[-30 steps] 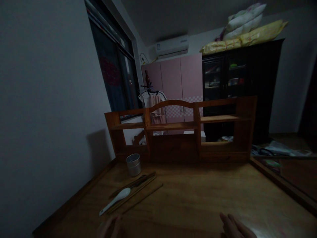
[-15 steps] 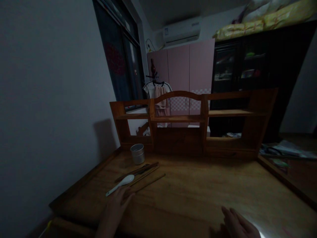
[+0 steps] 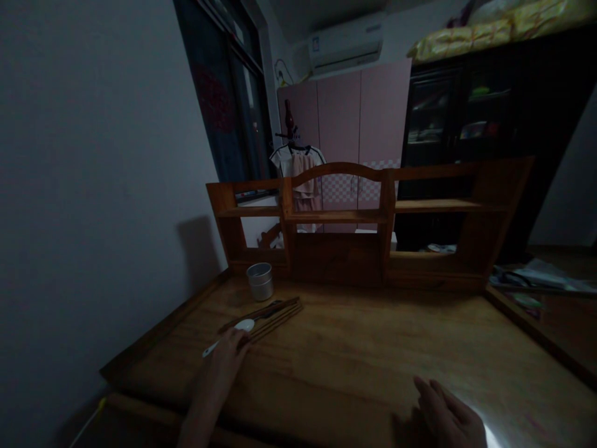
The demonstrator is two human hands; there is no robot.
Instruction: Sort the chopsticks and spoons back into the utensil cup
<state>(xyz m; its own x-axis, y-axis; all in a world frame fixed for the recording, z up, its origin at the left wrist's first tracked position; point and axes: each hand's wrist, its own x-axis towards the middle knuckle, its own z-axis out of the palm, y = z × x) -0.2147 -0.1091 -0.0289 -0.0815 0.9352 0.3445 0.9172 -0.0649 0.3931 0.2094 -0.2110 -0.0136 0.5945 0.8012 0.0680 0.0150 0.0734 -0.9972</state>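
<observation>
My left hand (image 3: 229, 351) is closed at the near end of a thin chopstick (image 3: 280, 319), its fingertips bent down to the tabletop. A second chopstick (image 3: 275, 316) lies close alongside. Partly covered by that hand is a white spoon (image 3: 245, 325), its handle pointing to the near left. Behind the spoon lie a long brown wooden utensil (image 3: 236, 320) and a dark-ended utensil (image 3: 269, 309). Farther back stands a grey metal cup (image 3: 260, 283), upright. My right hand (image 3: 450, 410) rests by the near edge at the right, fingers loosely extended, holding nothing.
A wooden shelf unit (image 3: 338, 216) runs along the back of the wooden table (image 3: 373, 348). A wall (image 3: 93, 186) bounds the left side. Beyond are a pink wardrobe (image 3: 338, 118), hanging clothes (image 3: 303, 168) and a dark cabinet (image 3: 471, 118).
The nearer chopstick has shifted back and left, and now lies against the other sticks. My left hand has moved forward with it, fingers closing. The right hand stays about where it was.
</observation>
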